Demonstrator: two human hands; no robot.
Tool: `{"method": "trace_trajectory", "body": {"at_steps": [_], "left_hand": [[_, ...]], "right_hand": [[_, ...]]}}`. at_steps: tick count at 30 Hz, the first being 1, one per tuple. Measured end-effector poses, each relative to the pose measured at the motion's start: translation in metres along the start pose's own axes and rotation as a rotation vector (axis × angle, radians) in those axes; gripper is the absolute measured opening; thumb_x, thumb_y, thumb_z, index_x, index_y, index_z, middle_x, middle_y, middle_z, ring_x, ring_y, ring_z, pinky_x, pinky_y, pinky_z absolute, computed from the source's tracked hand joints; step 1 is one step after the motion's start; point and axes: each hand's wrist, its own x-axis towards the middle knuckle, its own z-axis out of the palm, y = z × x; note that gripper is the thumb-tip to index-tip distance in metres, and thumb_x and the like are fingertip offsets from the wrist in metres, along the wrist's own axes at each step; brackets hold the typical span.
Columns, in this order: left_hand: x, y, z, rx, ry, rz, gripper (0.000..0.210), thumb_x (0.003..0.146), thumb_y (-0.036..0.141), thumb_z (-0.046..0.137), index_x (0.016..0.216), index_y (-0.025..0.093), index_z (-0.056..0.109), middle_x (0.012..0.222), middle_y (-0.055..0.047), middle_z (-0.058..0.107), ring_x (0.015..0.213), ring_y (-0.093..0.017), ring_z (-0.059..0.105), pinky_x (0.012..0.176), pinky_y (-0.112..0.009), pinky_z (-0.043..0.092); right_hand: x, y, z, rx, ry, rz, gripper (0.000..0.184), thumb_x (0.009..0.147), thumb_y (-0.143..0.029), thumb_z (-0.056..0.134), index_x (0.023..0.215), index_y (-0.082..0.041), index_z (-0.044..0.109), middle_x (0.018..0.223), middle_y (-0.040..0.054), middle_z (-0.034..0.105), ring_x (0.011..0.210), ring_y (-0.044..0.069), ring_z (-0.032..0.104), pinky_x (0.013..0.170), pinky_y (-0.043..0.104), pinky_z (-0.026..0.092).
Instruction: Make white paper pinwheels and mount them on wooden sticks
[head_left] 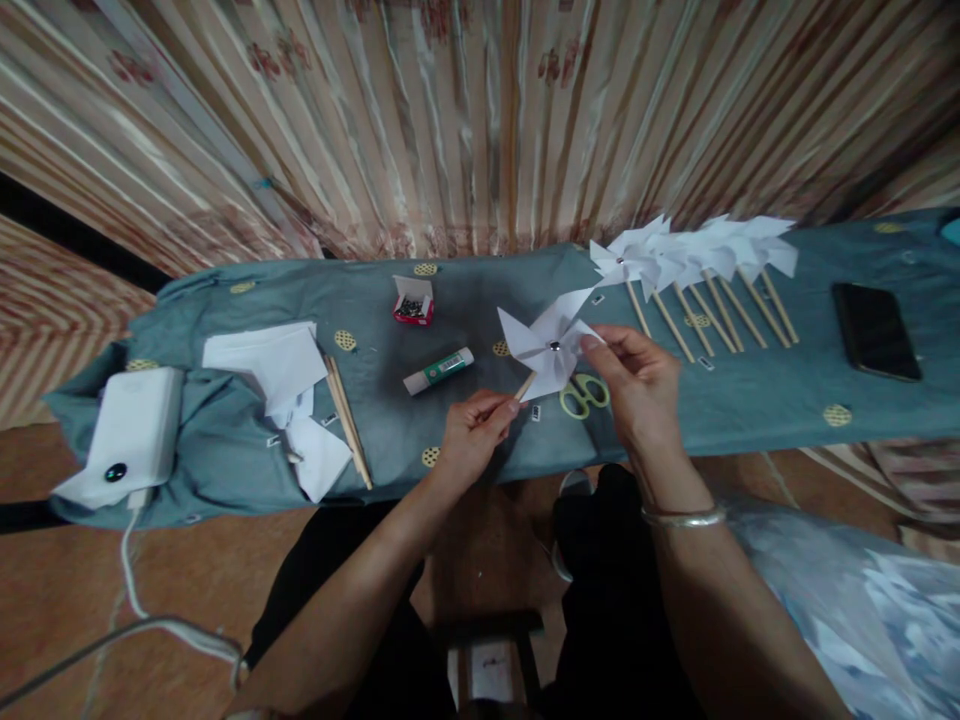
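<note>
A white paper pinwheel (541,352) with a dark pin at its centre is held up over the table. My left hand (480,428) pinches its wooden stick just below the paper. The fingers of my right hand (636,375) are closed on the edge of one paper blade. Beneath the pinwheel lie scissors with yellow-green handles (576,400); their blades are hidden. A green and white glue stick (439,371) rests to the left, and behind it stands an open red box of small pins (413,302).
Several finished pinwheels (697,252) lie in an overlapping row at the back right, near a black phone (875,331). On the left are white paper sheets (266,358), wooden sticks (346,425) and a white power bank (135,430) with a cable. Curtains hang behind the cloth-covered table (772,405).
</note>
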Motion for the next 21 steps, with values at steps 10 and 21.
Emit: {"method": "trace_trajectory", "body": {"at_steps": [10, 21], "left_hand": [[-0.0012, 0.0061, 0.0028, -0.021, 0.016, -0.009, 0.034, 0.071, 0.047, 0.073, 0.068, 0.013, 0.072, 0.057, 0.004, 0.045, 0.047, -0.005, 0.035, 0.045, -0.022, 0.026], [0.0001, 0.0034, 0.0015, -0.059, 0.046, -0.023, 0.038, 0.072, 0.051, 0.073, 0.074, 0.013, 0.075, 0.059, 0.003, 0.046, 0.048, -0.005, 0.037, 0.044, -0.022, 0.025]], "right_hand": [[-0.0011, -0.0009, 0.0022, 0.069, 0.033, 0.051, 0.007, 0.068, -0.029, 0.078, 0.070, -0.023, 0.074, 0.065, -0.0023, 0.071, 0.055, 0.009, 0.058, 0.055, 0.023, 0.048], [-0.0062, 0.0003, 0.0022, -0.013, 0.035, 0.058, 0.014, 0.074, -0.034, 0.072, 0.071, -0.020, 0.073, 0.059, -0.0028, 0.063, 0.050, 0.010, 0.050, 0.047, 0.023, 0.037]]}}
